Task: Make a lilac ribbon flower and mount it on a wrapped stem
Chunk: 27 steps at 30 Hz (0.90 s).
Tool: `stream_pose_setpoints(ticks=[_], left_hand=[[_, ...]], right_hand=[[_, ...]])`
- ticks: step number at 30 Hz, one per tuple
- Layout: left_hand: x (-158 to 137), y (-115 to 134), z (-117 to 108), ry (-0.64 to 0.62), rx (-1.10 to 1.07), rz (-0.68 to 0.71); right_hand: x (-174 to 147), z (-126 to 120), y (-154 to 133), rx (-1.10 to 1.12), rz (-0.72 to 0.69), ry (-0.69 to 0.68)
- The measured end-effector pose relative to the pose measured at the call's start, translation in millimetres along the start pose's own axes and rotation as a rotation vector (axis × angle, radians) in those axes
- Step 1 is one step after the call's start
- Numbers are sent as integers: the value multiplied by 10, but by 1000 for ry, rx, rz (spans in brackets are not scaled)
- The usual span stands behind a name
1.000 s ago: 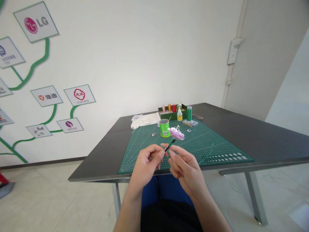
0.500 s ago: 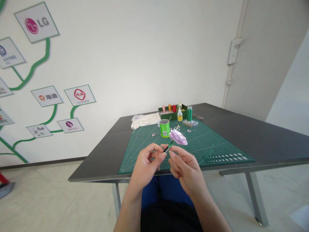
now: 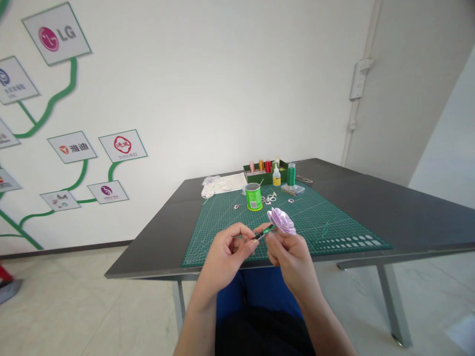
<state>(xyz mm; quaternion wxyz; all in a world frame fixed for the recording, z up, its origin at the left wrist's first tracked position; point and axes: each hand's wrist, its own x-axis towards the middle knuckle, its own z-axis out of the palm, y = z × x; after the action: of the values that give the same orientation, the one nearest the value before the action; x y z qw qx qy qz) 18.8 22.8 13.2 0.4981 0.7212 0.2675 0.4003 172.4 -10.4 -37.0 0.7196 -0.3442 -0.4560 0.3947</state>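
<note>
A pale purple artificial flower (image 3: 282, 221) is held tilted above the front of the green cutting mat (image 3: 218, 227). Its thin stem (image 3: 264, 231), dark with green near the bloom, slants down toward the left. My left hand (image 3: 232, 252) pinches the lower end of this stem between thumb and fingers. Just under the bloom, my right hand (image 3: 289, 252) is closed with thumb and fingertips at the stem's upper part. Whether the right fingers also hold a strand of green thread is too small to tell.
A green can (image 3: 254, 198) stands on the mat behind the flower, with white-handled scissors (image 3: 272, 197) beside it. Farther back are a glue bottle (image 3: 276, 176), a green thread spool (image 3: 291, 175), a green box (image 3: 256, 177) of spools and a white sheet (image 3: 230, 183).
The flower has swung to the right and slightly down, its stem now lying flatter. My right hand has shifted a little with it; my left hand has stayed nearly in place.
</note>
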Motion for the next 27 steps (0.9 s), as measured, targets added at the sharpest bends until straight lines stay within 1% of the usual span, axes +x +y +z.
stream_pose_setpoints(ticks=[5, 8, 16, 20, 25, 27], left_hand=[[-23, 34, 3, -88, -19, -38], [-30, 32, 0, -146, -40, -52], [-53, 31, -41, -269, -77, -64], [-66, 50, -47, -334, -107, -90], [-68, 22, -51, -396, -106, -92], [-67, -3, -60, -418, -128, -86]], right_hand=[[13, -75, 58, -12, -18, -7], [20, -101, 89, 23, -44, -12], [2, -106, 35, 54, -53, -28], [-9, -115, 42, 20, -36, -29], [-8, -135, -3, -97, -90, -39], [-11, -151, -9, -107, -98, -44]])
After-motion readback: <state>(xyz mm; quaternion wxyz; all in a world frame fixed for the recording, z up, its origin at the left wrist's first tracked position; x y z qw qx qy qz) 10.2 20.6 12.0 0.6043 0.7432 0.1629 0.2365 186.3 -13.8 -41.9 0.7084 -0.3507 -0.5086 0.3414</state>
